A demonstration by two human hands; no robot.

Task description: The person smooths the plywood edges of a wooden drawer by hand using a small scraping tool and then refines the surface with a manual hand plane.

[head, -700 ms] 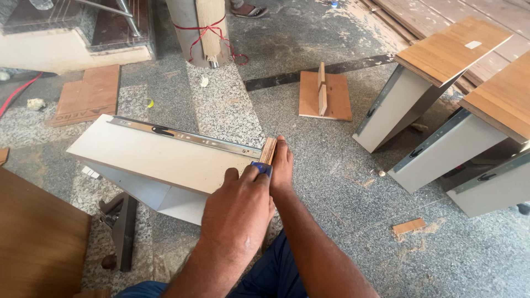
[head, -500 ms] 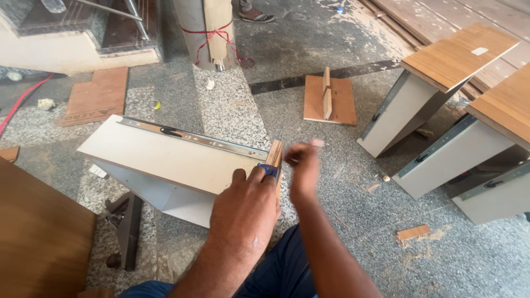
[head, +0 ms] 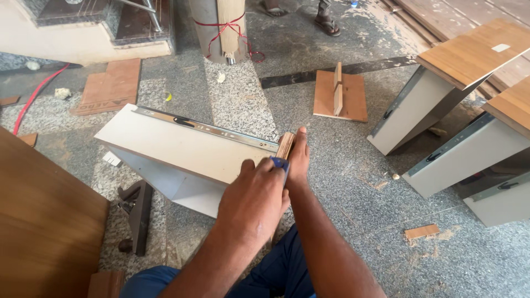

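A white drawer box (head: pixel 176 149) lies on its side on the granite floor, with a metal slide rail (head: pixel 210 128) along its far edge and a wood-edged front panel (head: pixel 285 145) at its right end. My left hand (head: pixel 255 196) is closed on a small blue-tipped tool (head: pixel 280 163) pressed against that wood edge. My right hand (head: pixel 298 155) lies flat against the outer face of the wood end, fingers pointing away, steadying it.
More drawers with wood fronts (head: pixel 441 94) lean at the right. A plywood square with an upright strip (head: pixel 339 94) lies beyond. A brown board (head: pixel 44 226) is at left, a hand plane (head: pixel 138 212) beside it. Another person's feet (head: pixel 326 19) stand at the top. Wood scraps (head: pixel 422 230) dot the floor.
My right hand lifted off the wood end half a second ago and has come back flat against it. My left hand has stayed on the tool at the edge.
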